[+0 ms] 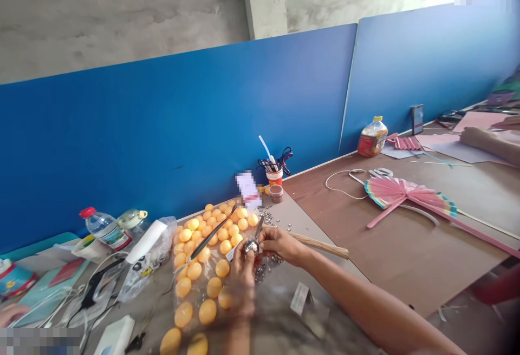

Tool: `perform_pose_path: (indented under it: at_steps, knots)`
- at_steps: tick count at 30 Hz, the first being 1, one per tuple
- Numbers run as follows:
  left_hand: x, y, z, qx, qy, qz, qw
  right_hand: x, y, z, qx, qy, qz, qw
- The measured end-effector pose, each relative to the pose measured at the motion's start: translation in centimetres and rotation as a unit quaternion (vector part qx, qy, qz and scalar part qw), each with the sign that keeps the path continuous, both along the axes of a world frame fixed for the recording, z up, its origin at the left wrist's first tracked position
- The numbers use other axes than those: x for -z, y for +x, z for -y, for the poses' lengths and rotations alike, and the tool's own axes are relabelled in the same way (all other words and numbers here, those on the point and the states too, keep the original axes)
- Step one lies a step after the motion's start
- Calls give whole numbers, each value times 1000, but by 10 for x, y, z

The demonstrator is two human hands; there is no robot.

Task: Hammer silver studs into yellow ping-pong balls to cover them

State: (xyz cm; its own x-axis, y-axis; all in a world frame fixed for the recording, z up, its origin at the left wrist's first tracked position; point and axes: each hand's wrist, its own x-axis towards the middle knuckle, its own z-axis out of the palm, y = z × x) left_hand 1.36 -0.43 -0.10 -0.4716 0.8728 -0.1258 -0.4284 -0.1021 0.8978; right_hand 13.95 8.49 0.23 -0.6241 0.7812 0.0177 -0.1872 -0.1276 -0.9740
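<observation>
In the head view, works over a desk (390,268) with a grey top around the orange balls (222,268) and a brown one well to their right. Cradles a silvery ball (252,245) between thumb and fingers of the left hand (242,271), just right of the orange balls. Brings the fingertips of the right hand (284,242) close together at the silvery ball, beside a thin grey pointed piece (260,226); cannot tell about anything pinched between them.

Shows a long dark slender strip (211,238) across the orange balls. Has shiny bits (272,217) scattered just right of them, with a wooden stick (325,245) farther right. Shows an orange cup (274,177) of cables behind and right of the orange balls, and a red-capped bottle (105,229) to their left. Well to their right, has a pink fan (385,190), a yellow-capped bottle (371,138), an upright phone (417,119) and another person's forearm (483,141).

Behind the orange balls, has a blue partition (162,133) in two panels along the desk edge, then a stained, bare grey wall (122,14) above.
</observation>
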Motion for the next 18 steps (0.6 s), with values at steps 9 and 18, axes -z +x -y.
perform_pose_path:
  at_steps: [9, 18]
  knots:
    - [-10, -8, -2, 2, 54, 66, 996, -7, 11, 1, 73, 362, 486, 792]
    - [-3, -7, -3, 8, 61, 38, 997, -13, 8, 6, -2, 388, 548, 741]
